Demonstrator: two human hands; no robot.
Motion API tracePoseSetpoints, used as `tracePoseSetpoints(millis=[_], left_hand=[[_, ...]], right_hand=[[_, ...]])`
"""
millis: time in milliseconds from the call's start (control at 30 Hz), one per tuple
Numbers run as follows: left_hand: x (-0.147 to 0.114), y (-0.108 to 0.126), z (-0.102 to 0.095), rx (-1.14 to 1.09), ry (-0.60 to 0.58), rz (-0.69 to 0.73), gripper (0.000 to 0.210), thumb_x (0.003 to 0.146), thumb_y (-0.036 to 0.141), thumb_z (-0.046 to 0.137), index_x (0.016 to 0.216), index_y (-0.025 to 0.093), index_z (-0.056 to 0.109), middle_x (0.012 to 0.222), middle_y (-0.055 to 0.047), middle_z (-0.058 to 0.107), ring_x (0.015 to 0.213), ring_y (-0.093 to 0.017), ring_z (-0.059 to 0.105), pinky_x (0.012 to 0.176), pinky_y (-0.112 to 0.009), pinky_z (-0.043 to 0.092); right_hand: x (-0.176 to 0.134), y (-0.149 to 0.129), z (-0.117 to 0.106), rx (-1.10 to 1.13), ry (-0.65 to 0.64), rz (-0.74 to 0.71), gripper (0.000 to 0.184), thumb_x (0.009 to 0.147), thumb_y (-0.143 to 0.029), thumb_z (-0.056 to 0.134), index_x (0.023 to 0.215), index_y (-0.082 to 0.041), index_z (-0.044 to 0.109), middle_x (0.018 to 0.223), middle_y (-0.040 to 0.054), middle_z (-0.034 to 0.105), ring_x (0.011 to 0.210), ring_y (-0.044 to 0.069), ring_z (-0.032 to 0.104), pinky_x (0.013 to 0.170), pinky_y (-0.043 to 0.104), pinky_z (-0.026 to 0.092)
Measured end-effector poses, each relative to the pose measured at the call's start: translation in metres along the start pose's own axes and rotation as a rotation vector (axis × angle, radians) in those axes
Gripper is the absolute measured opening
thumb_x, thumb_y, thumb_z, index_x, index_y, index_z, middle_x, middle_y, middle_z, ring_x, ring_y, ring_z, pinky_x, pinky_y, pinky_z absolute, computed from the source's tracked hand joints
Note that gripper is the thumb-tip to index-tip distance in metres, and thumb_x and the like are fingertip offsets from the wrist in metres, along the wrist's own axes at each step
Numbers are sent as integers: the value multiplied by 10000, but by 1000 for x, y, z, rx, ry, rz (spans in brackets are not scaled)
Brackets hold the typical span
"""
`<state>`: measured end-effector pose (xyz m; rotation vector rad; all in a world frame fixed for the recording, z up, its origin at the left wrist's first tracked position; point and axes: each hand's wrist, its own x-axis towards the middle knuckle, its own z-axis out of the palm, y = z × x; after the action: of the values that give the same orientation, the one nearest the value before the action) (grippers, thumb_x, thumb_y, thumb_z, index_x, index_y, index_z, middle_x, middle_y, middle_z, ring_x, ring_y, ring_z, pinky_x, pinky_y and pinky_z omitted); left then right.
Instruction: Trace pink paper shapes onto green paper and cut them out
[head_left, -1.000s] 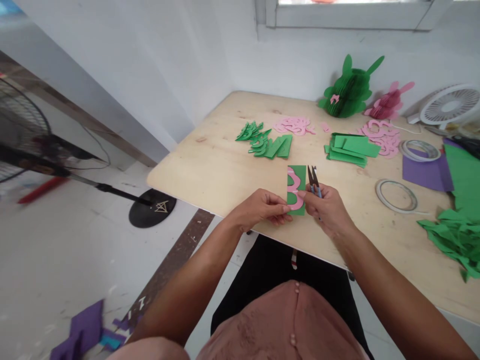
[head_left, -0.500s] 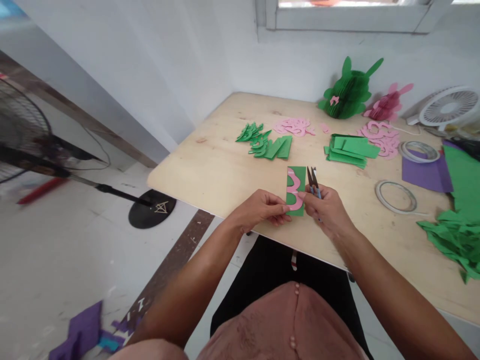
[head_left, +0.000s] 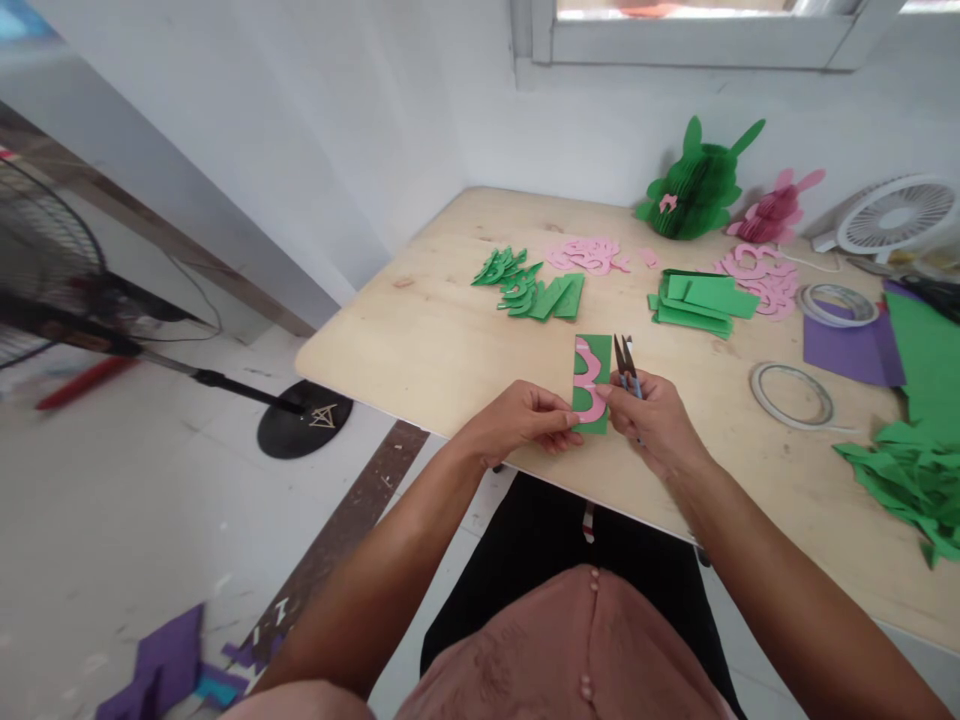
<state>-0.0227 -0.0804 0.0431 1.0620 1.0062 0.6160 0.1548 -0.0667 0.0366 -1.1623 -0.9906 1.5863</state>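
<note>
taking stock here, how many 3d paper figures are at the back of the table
2: the green figure, and to its right the smaller pink figure, between it and the white fan. I see no others.

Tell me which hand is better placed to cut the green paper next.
Most likely the right hand: it holds the scissors, blades parted, while the left hand pinches the green paper and pink cutout.
</note>
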Motion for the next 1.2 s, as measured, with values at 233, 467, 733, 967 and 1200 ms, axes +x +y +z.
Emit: tracePoseSetpoints(millis=[233,467,733,967,1200], left_hand=[[-1,1,1,-15,-7,-4,209,727,317,734,720,110,703,634,-36,689,531,-82,593,573,-205,487],[0,0,1,-18,-2,-4,211,722,319,734,725,109,708,650,-45,697,532,-84,596,573,-205,491],[-1,0,1,-18,9,6,218,696,333,750,726,119,720,661,-53,704,531,-89,594,566,-207,490],[0,-2,1,-19,20,21,243,679,358,759,728,123,723,671,-66,707,528,-97,596,554,-217,495],[1,-3,0,-15,8,11,246,683,359,757,749,124,731,700,-80,716,540,-100,605,567,-220,498]], right_hand=[[1,1,-1,3,9,-6,300,564,-267,804,619,-178,522,412,-105,370,354,30,244,356,195,140],[1,0,0,-1,9,-6,295,567,-260,796,620,-173,519,406,-110,369,350,22,247,360,189,136],[0,-2,1,0,23,-1,292,554,-241,788,602,-176,508,388,-112,365,341,21,248,356,186,126],[1,0,1,-13,21,-12,277,560,-238,781,608,-176,515,390,-113,364,340,23,252,358,189,128],[1,0,1,0,25,-4,283,564,-256,785,624,-175,521,394,-118,364,338,23,246,358,196,128]])
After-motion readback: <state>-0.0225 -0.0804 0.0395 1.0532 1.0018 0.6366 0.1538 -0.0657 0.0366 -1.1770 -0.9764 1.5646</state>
